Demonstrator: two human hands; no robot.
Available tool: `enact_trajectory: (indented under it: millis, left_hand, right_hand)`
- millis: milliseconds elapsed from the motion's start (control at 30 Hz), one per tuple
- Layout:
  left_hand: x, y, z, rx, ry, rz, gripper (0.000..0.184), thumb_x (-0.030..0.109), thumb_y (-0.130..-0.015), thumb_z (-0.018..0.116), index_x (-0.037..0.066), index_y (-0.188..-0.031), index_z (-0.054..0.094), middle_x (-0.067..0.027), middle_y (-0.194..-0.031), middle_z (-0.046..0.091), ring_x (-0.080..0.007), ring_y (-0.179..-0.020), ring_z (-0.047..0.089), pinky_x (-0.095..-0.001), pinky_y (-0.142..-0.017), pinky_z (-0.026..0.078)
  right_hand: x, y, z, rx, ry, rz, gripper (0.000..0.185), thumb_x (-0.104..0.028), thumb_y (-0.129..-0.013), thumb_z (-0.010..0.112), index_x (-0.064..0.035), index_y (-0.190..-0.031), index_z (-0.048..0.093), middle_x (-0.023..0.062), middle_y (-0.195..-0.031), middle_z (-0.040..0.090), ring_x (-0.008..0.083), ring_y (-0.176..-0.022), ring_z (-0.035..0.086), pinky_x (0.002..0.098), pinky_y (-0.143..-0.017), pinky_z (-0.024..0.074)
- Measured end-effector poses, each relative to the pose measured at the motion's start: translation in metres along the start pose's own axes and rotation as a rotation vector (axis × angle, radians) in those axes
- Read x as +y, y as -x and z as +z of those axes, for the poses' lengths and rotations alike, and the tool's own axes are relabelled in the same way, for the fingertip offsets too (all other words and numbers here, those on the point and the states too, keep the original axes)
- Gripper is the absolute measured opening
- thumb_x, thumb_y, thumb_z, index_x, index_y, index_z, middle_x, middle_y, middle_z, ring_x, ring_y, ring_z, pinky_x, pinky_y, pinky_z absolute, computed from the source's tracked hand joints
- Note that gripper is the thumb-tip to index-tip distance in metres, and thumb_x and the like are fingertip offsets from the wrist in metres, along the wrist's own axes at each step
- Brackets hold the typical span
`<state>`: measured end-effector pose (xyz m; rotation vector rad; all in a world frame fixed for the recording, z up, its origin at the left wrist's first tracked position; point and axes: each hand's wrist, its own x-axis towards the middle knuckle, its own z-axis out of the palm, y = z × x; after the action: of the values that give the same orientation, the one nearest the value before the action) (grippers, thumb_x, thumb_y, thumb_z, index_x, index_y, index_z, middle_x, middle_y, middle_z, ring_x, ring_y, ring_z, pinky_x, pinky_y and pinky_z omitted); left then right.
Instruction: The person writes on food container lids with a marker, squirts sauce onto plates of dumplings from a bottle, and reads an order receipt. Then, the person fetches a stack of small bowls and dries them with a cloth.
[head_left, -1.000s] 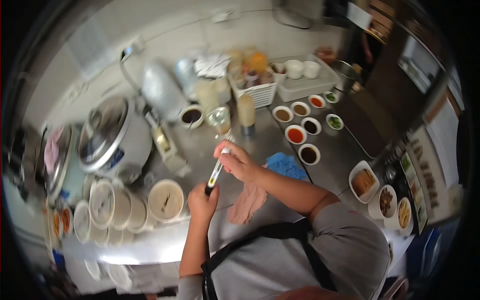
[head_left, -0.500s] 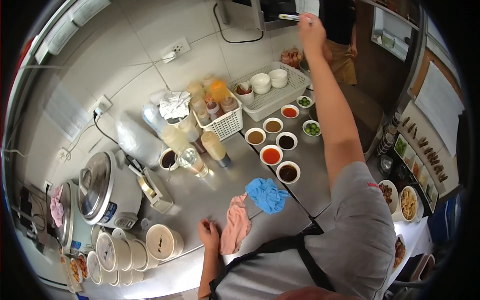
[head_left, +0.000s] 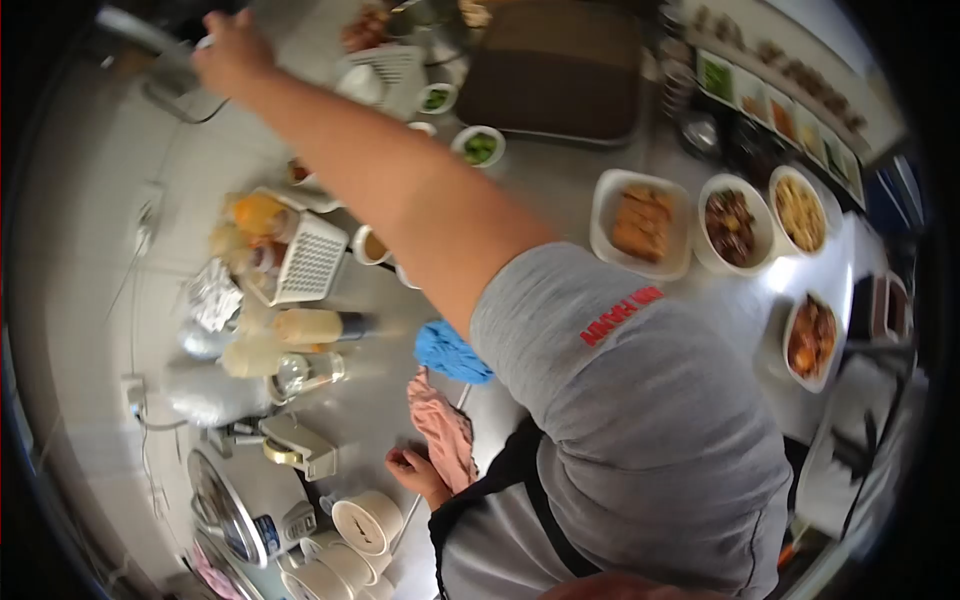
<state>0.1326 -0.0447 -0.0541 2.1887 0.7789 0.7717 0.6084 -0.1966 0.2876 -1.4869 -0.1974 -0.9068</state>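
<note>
My right hand (head_left: 235,58) is raised at the upper left, at the end of my outstretched arm. Its fingers are closed on a white pen (head_left: 206,42), of which only a small, blurred bit shows. A dark-fronted metal fixture (head_left: 145,35) on the wall is close to it. My left hand (head_left: 415,474) rests near the counter's front edge with its fingers curled in and nothing visible in them. Beside it lies a crumpled pink cloth (head_left: 442,425), and beyond that a blue cloth (head_left: 450,350).
A white basket (head_left: 312,255) holds sauce bottles. A squeeze bottle (head_left: 305,326), a glass (head_left: 320,370) and a rice cooker (head_left: 255,510) stand leftward. Lidded paper tubs (head_left: 365,523) are stacked in front. Food containers (head_left: 640,222) and a dark tray (head_left: 550,75) lie to the right.
The view has turned to the right, bringing the food containers and tray into sight. My right arm now crosses the sauce bowls, hiding several. My left hand remains by the pink cloth.
</note>
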Motion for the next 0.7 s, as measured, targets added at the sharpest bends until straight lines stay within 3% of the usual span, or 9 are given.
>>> enact_trajectory:
  millis: [33,67,167,300,400,433,500,600,700]
  left_hand:
    - [0.006,0.000,-0.001,-0.020,0.007,-0.020,0.018,0.013,-0.078,0.045,-0.002,-0.089,0.044,-0.0097,-0.079,0.047,-0.0184,-0.068,0.045,-0.0290,-0.063,0.039]
    - [0.011,0.001,-0.003,-0.050,0.002,0.008,0.020,0.015,-0.079,0.044,-0.002,-0.090,0.043,-0.0111,-0.081,0.047,-0.0187,-0.070,0.045,-0.0292,-0.065,0.039]
    - [0.003,0.001,-0.005,-0.073,0.085,0.034,0.021,0.016,-0.080,0.044,-0.003,-0.090,0.043,-0.0112,-0.081,0.047,-0.0185,-0.070,0.045,-0.0290,-0.064,0.039]
    - [-0.006,0.002,-0.008,-0.102,0.180,0.054,0.024,0.016,-0.081,0.043,-0.004,-0.093,0.043,-0.0112,-0.084,0.047,-0.0185,-0.072,0.045,-0.0297,-0.066,0.039]
    - [0.009,0.005,-0.016,-0.183,0.267,-0.064,0.024,0.015,-0.081,0.042,-0.004,-0.095,0.042,-0.0112,-0.085,0.047,-0.0191,-0.074,0.045,-0.0296,-0.067,0.039]
    - [0.001,0.004,-0.016,-0.192,0.271,-0.019,0.024,0.015,-0.081,0.042,-0.004,-0.095,0.042,-0.0110,-0.084,0.047,-0.0187,-0.073,0.045,-0.0292,-0.066,0.039]
    - [-0.016,-0.002,-0.013,-0.196,0.275,0.063,0.023,0.015,-0.082,0.042,-0.004,-0.095,0.042,-0.0107,-0.084,0.046,-0.0179,-0.072,0.045,-0.0285,-0.063,0.040]
    - [-0.017,-0.002,-0.013,-0.179,0.279,0.130,0.023,0.014,-0.082,0.042,-0.004,-0.095,0.042,-0.0095,-0.081,0.046,-0.0153,-0.067,0.044,-0.0263,-0.058,0.039]
    - [-0.002,0.000,-0.017,-0.216,0.384,0.002,0.024,0.014,-0.082,0.042,-0.004,-0.096,0.041,-0.0091,-0.080,0.046,-0.0129,-0.063,0.043,-0.0242,-0.055,0.038]
  right_hand:
    - [0.003,0.015,-0.010,-0.034,-0.156,0.049,0.042,-0.026,-0.072,0.054,-0.0068,-0.107,0.044,0.0212,-0.108,0.038,0.0360,-0.092,0.048,0.0407,-0.076,0.0416]
    - [0.002,0.037,-0.025,-0.038,-0.217,0.095,0.037,-0.024,-0.072,0.053,-0.0062,-0.103,0.045,0.0203,-0.106,0.040,0.0354,-0.089,0.050,0.0404,-0.074,0.0420]
    - [0.014,0.117,-0.065,-0.054,-0.314,0.057,0.022,-0.022,-0.077,0.047,-0.0015,-0.074,0.054,0.0142,-0.063,0.055,0.0278,-0.062,0.055,0.0338,-0.057,0.0430]
    - [-0.012,0.227,-0.195,-0.563,-0.263,0.250,0.020,-0.022,-0.079,0.048,-0.0035,-0.079,0.055,0.0077,-0.066,0.055,0.0153,-0.060,0.054,0.0280,-0.055,0.0418]
    - [-0.012,0.289,-0.280,-0.550,-0.146,0.263,0.016,-0.021,-0.077,0.051,-0.0064,-0.076,0.057,0.0063,-0.068,0.056,0.0150,-0.061,0.053,0.0281,-0.055,0.0410]
    - [-0.022,0.301,-0.319,-0.600,-0.143,0.583,0.018,-0.022,-0.076,0.053,-0.0062,-0.081,0.059,0.0053,-0.068,0.056,0.0125,-0.063,0.052,0.0264,-0.057,0.0413]
    - [-0.033,0.316,-0.386,-0.391,0.056,0.544,0.018,-0.022,-0.078,0.052,-0.0063,-0.083,0.059,0.0025,-0.070,0.055,0.0094,-0.065,0.051,0.0238,-0.061,0.0426]
    - [-0.011,0.312,-0.486,0.100,0.278,0.882,0.028,-0.032,-0.081,0.047,-0.0084,-0.096,0.051,0.0042,-0.074,0.053,0.0104,-0.057,0.050,0.0229,-0.050,0.0409]
    - [0.005,0.294,-0.552,0.336,0.405,0.991,0.042,-0.044,-0.081,0.040,-0.0089,-0.103,0.043,0.0060,-0.065,0.052,0.0129,-0.049,0.047,0.0254,-0.045,0.0390]
